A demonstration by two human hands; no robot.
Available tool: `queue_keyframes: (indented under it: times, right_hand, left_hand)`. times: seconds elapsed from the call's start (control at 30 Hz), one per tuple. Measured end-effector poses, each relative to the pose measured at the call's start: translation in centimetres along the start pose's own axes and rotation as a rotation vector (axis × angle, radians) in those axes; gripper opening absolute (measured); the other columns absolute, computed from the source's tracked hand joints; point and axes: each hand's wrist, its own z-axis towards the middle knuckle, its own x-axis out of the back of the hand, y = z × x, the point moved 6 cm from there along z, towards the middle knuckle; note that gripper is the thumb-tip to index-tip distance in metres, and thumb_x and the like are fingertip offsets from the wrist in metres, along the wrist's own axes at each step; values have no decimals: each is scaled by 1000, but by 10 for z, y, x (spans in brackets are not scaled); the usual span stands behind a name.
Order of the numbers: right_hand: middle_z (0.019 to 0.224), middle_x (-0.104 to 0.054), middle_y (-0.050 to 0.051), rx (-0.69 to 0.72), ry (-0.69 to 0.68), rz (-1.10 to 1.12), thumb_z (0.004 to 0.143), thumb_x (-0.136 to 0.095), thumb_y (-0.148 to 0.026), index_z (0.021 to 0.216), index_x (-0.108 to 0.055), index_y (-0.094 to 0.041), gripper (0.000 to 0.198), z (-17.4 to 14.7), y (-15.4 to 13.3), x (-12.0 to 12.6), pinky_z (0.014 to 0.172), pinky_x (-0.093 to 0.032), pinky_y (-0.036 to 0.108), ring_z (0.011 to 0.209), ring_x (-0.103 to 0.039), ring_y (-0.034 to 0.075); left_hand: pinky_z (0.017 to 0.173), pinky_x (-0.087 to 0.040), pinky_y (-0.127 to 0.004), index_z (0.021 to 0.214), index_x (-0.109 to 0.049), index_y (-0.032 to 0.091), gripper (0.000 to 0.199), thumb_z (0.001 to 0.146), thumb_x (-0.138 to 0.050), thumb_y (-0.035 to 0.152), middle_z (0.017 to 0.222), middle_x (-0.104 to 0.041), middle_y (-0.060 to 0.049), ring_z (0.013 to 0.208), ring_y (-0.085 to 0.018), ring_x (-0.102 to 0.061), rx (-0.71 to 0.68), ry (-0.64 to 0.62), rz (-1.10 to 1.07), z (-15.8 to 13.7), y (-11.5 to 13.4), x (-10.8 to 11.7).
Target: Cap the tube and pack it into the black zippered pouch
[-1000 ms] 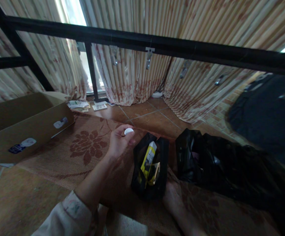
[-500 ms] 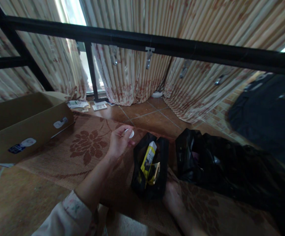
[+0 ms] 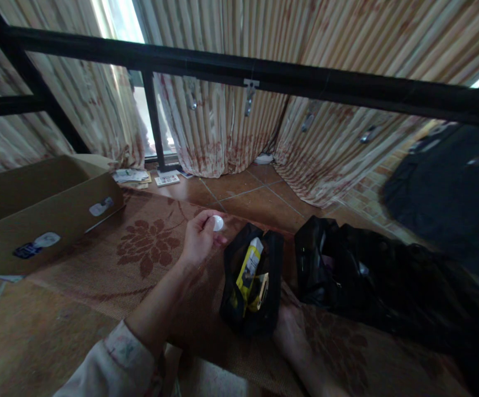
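Observation:
My left hand (image 3: pixel 200 238) is closed, pinching a small round white disc (image 3: pixel 217 223) between thumb and fingers, to the left of an open black pouch (image 3: pixel 273 298). Inside the pouch stand a yellow-and-white packet (image 3: pixel 250 267) and another yellow item with a pale edge (image 3: pixel 263 291). Low on the pouch's right side, my right hand (image 3: pixel 291 330) grips its wall; some of those fingers are in shadow or hidden. What the disc is cannot be made out.
A long open cardboard box (image 3: pixel 57 220) stands at left on the patterned mat (image 3: pixel 148 242). A larger black bag (image 3: pixel 372 275) lies at right. Papers (image 3: pixel 132 176) rest on the tiled floor beyond. A dark metal rail (image 3: pixel 239 66) crosses before the curtains (image 3: pixel 206 127).
The white disc has turned in my left hand, so its face now shows more fully. My right hand and the pouch have stayed nearly still.

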Motion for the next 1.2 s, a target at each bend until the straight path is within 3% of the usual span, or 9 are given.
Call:
queue_keyframes:
  times: [0.5, 1.2]
  right_hand:
    - [117, -67, 12, 14, 19, -32, 78, -49, -9, 121, -62, -17, 45, 0, -2, 2, 97, -50, 38, 110, -61, 25]
    - [122, -65, 12, 13, 5, -10, 76, -48, -5, 127, -57, -16, 53, 0, -3, 2, 97, -50, 39, 111, -61, 25]
  left_hand:
    - [45, -49, -21, 95, -60, 18, 28, 67, -56, 20, 78, -63, 1, 53, -13, -65, 27, -45, -21, 1, -3, -2]
    - [40, -48, -18, 91, -63, 16, 28, 66, -69, 29, 74, -61, 3, 48, -9, -60, -24, 27, 6, -2, 6, 0]
